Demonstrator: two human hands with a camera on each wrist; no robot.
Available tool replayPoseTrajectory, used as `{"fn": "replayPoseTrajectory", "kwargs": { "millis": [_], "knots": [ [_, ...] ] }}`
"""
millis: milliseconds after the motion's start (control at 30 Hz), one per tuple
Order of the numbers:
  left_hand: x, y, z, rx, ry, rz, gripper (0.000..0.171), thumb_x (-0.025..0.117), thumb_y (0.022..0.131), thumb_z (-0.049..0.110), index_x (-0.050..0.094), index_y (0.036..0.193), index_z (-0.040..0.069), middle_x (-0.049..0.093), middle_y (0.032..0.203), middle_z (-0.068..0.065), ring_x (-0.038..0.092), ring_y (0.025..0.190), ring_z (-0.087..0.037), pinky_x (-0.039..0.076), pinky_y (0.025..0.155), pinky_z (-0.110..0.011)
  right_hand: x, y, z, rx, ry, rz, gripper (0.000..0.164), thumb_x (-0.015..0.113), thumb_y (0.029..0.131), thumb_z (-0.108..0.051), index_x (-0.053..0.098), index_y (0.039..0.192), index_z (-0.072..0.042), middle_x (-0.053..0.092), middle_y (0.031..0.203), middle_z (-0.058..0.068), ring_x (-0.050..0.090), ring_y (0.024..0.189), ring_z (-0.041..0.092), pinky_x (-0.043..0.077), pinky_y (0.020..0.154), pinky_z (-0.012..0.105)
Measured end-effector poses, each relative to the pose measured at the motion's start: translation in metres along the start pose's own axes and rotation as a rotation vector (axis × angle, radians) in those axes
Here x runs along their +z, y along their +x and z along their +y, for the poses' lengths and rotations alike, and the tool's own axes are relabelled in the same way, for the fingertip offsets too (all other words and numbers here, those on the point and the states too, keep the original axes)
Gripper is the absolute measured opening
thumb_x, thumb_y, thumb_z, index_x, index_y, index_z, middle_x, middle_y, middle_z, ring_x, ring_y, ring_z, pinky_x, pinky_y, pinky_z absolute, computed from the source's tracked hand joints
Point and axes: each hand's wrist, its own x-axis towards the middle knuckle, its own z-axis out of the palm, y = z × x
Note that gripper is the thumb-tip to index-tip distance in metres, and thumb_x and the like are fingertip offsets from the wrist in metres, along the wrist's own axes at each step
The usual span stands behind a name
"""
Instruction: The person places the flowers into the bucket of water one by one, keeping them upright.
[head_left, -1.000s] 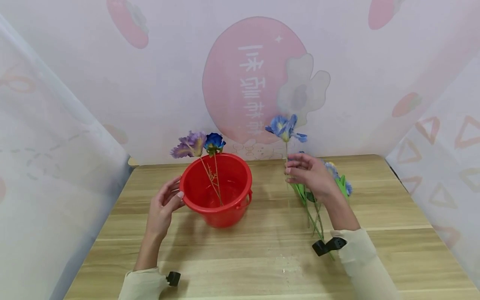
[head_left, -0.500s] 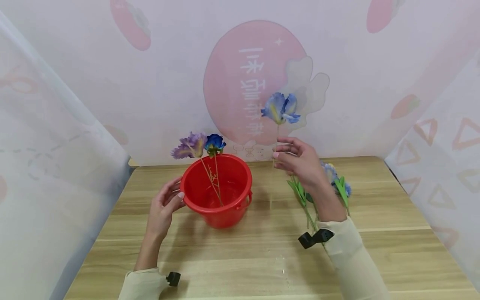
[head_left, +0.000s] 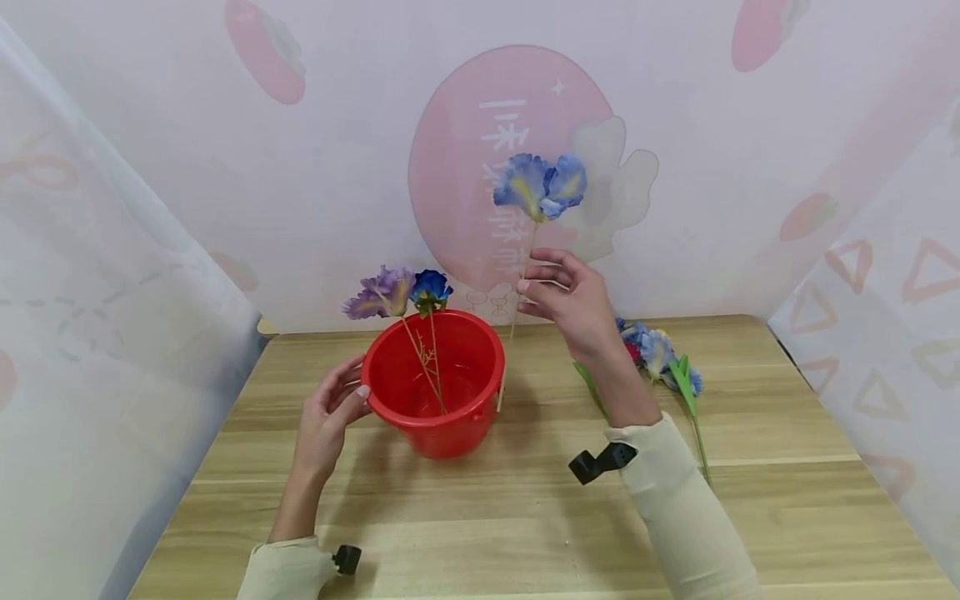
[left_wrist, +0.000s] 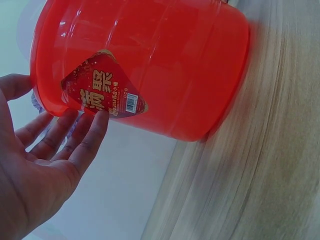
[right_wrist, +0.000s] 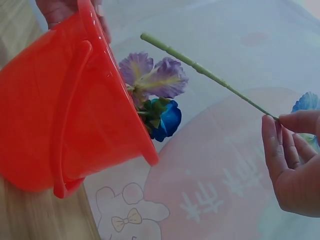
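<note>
A red plastic bucket [head_left: 450, 433] stands on the table, its label [left_wrist: 105, 87] facing the left wrist camera. My left hand [head_left: 330, 417] holds its left rim, thumb at the edge and fingers against the outer wall. Inside lean a purple artificial flower [head_left: 382, 293] and a dark blue artificial rose [head_left: 431, 287]. My right hand [head_left: 566, 300] pinches the thin stem of a light blue artificial iris [head_left: 542, 185] between thumb and fingertips. The bloom is above the hand. Its green stem [right_wrist: 200, 69] slants down, with the lower end near the bucket's right side in the head view.
Several artificial flowers [head_left: 656, 352] with green leaves lie on the wooden table [head_left: 780, 450] at the right, partly hidden by my right forearm. A printed white backdrop [head_left: 337, 167] rises behind the table. The bucket's handle [right_wrist: 70, 120] hangs at its side.
My right hand has carried the light blue iris up and to the left, away from the lying flowers and nearer the bucket. My left hand has stayed on the bucket's rim.
</note>
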Motion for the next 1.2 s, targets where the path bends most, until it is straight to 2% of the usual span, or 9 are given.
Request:
{"fn": "replayPoseTrajectory", "kwargs": {
  "millis": [267, 467, 700, 867, 1033, 1100, 1200],
  "knots": [
    [-0.002, 0.001, -0.001, 0.001, 0.017, -0.005, 0.050, 0.063, 0.107, 0.009, 0.051, 0.154, -0.003, 0.070, 0.131, -0.001, 0.074, 0.113, -0.009, 0.066, 0.085, -0.023, 0.014, 0.010, 0.001, -0.030, 0.020, 0.018, 0.046, 0.073, 0.097, 0.003, 0.063, 0.141, -0.004, 0.068, 0.109, 0.009, 0.074, 0.093, 0.020, 0.069, 0.081, 0.034],
    [-0.003, 0.000, -0.002, -0.007, 0.021, -0.004, 0.050, 0.063, 0.107, 0.010, 0.051, 0.155, -0.003, 0.070, 0.131, -0.001, 0.074, 0.113, -0.008, 0.065, 0.085, -0.023, 0.028, 0.016, 0.004, -0.043, -0.003, 0.023, 0.046, 0.072, 0.097, 0.005, 0.063, 0.141, -0.004, 0.066, 0.119, 0.024, 0.074, 0.094, 0.022, 0.069, 0.081, 0.034],
    [-0.002, 0.000, -0.002, 0.007, 0.017, -0.012, 0.050, 0.063, 0.107, 0.009, 0.051, 0.154, -0.003, 0.070, 0.132, -0.002, 0.074, 0.113, -0.008, 0.066, 0.085, -0.023, 0.039, 0.019, 0.010, -0.048, -0.030, 0.011, 0.043, 0.072, 0.098, 0.005, 0.065, 0.139, -0.006, 0.068, 0.113, 0.017, 0.072, 0.096, 0.029, 0.069, 0.082, 0.036],
    [-0.002, 0.000, -0.002, 0.012, 0.016, -0.010, 0.049, 0.063, 0.107, 0.009, 0.052, 0.154, -0.004, 0.070, 0.132, -0.003, 0.074, 0.113, -0.009, 0.065, 0.085, -0.023, 0.046, 0.018, 0.016, -0.062, -0.059, -0.012, 0.044, 0.072, 0.098, 0.004, 0.064, 0.141, -0.006, 0.066, 0.121, 0.027, 0.073, 0.098, 0.030, 0.069, 0.083, 0.037],
    [-0.001, 0.001, -0.004, 0.022, -0.001, -0.010, 0.049, 0.063, 0.107, 0.006, 0.051, 0.153, -0.005, 0.071, 0.131, -0.005, 0.075, 0.112, -0.009, 0.066, 0.083, -0.024, 0.051, 0.017, 0.024, -0.059, -0.098, -0.036, 0.043, 0.072, 0.098, 0.004, 0.064, 0.140, -0.003, 0.067, 0.120, 0.028, 0.073, 0.097, 0.029, 0.068, 0.089, 0.048],
    [-0.001, 0.001, -0.005, 0.025, -0.009, -0.010, 0.049, 0.063, 0.106, 0.005, 0.051, 0.153, -0.006, 0.071, 0.131, -0.005, 0.075, 0.112, -0.009, 0.066, 0.083, -0.024, 0.053, 0.017, 0.028, -0.055, -0.105, -0.046, 0.043, 0.071, 0.098, 0.006, 0.064, 0.139, -0.002, 0.067, 0.119, 0.027, 0.073, 0.100, 0.035, 0.065, 0.093, 0.056],
    [-0.001, 0.001, -0.005, 0.027, -0.012, -0.009, 0.049, 0.063, 0.106, 0.005, 0.051, 0.153, -0.006, 0.071, 0.130, -0.006, 0.075, 0.112, -0.009, 0.066, 0.083, -0.024, 0.055, 0.018, 0.034, -0.050, -0.126, -0.054, 0.042, 0.071, 0.097, 0.007, 0.065, 0.137, -0.002, 0.069, 0.115, 0.023, 0.072, 0.104, 0.040, 0.064, 0.094, 0.061]
  ]
}}
